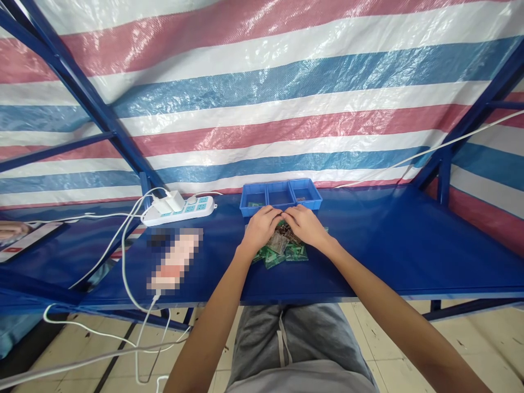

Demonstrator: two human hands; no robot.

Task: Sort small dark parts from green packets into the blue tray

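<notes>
A pile of small clear plastic bags (286,252) with green and brown contents lies on the blue tabletop in front of me. My left hand (261,226) is over the pile's left side, back upward, fingers bent inward. From the right, my right hand (305,225) mirrors it, and the fingertips of both hands meet above the far part of the pile. Both hands look closed, but whatever is between the fingertips is hidden. Just beyond them stands a blue three-compartment tray (267,197), with a few small items in its left and right compartments.
On the left lie a white power strip (180,213) with plugs, a pixelated phone-like object (176,259) on a white cable (125,256), and a screen (28,240) at the edge. Blue metal posts (94,93) and a striped sheet (278,125) enclose the blue table (380,245).
</notes>
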